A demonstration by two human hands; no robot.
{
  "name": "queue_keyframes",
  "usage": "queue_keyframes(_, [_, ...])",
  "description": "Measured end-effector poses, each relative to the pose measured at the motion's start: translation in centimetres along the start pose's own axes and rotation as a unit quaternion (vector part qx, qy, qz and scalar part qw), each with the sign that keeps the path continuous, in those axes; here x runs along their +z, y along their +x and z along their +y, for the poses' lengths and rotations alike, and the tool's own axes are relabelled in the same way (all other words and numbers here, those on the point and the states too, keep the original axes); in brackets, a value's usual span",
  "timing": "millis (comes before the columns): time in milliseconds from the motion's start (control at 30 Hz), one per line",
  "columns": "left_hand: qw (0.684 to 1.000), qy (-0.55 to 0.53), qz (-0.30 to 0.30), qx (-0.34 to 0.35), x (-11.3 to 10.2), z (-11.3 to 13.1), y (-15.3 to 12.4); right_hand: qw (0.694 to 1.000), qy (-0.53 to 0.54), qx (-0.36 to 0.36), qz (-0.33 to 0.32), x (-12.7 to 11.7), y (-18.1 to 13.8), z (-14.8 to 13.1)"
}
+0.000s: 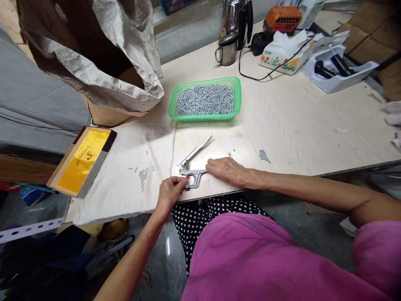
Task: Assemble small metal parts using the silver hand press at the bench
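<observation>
Pliers (197, 177): on the surface (282, 129) close to its edge, between the two hands, handles spread apart.
Small metal pieces (143, 177): loosely heaped on the white cloth (115, 188).
Left hand (170, 193): fingers pinched nearly together, tips at the pliers' head beside its red part (187, 177); whether they grip anything, I can't tell from here.
Right hand (228, 171): fingers curled closed around the end of the nearer gray handle.

Likely a workshop: hand pliers (194, 172), a basket (205, 118) of metal pieces (205, 99), a power-tool battery (283, 19).
</observation>
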State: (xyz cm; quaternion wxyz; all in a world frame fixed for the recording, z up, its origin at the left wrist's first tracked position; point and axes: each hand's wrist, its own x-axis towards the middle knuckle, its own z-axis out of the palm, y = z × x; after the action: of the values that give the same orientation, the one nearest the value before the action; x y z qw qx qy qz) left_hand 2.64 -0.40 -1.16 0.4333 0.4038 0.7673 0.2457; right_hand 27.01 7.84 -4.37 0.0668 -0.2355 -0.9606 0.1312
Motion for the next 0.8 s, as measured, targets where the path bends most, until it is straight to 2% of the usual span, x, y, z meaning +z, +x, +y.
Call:
queue_keyframes(367, [0.996, -0.039, -0.043, -0.071, -0.2, 0.5, -0.4, 1.0, 0.013, -0.006, 0.003, 0.1, 0.1, 0.4])
queue_keyframes(667, [0.997, 0.002, -0.051, -0.063, -0.1, 0.7, 0.1, 1.0, 0.019, 0.01, 0.003, 0.8, 0.5, 0.6])
queue_keyframes(800, [0.997, -0.014, -0.048, -0.066, 0.0, 0.7, -0.1, 0.999, 0.033, 0.01, -0.006, -0.1, 0.5, 1.2])
